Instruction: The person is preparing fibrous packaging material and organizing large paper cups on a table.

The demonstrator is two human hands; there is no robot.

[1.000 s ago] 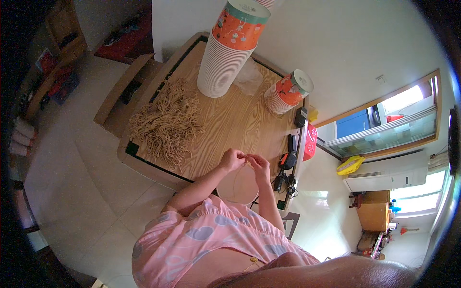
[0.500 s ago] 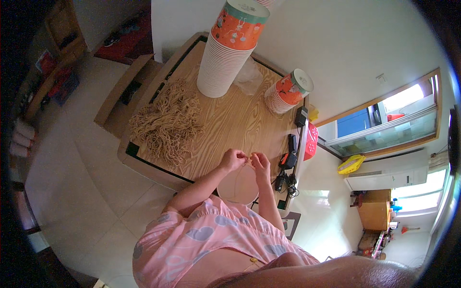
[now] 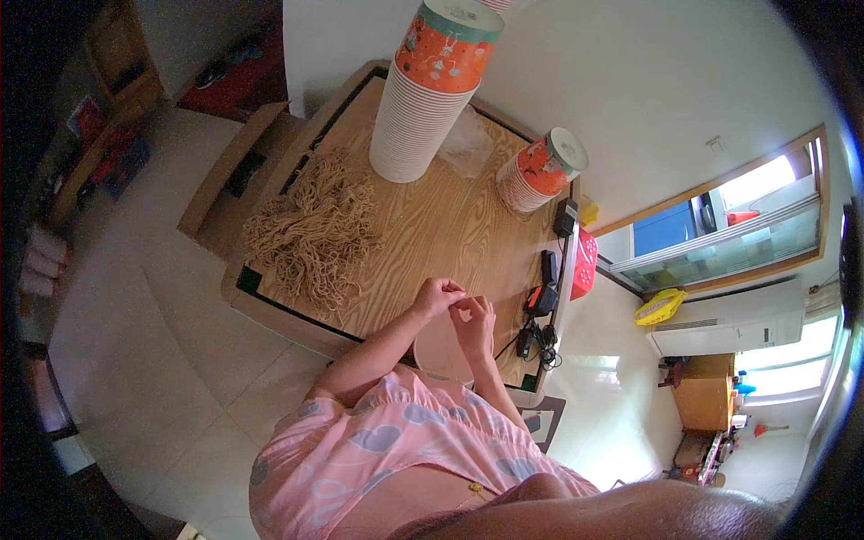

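Observation:
My left hand and my right hand meet at the table's near edge, fingertips pinched close together. What lies between their fingers is too small to make out. Just below them, between my forearms, is a pale, round, tub-like thing, partly hidden by the arms. To the left on the wood-grain table lies a tangled heap of tan string. Farther back rises a tall stack of white paper tubs, the top one printed orange and green and turned upside down.
A shorter stack of tubs stands at the back right, with a crumpled clear plastic bag between the stacks. Black adapters and cables line the right edge, beside a red basket. An open cardboard box sits left of the table.
My right hand has shifted slightly down and left, its fingers curling in toward the left hand. The left hand stays nearly in place. The tub-like thing is more covered now.

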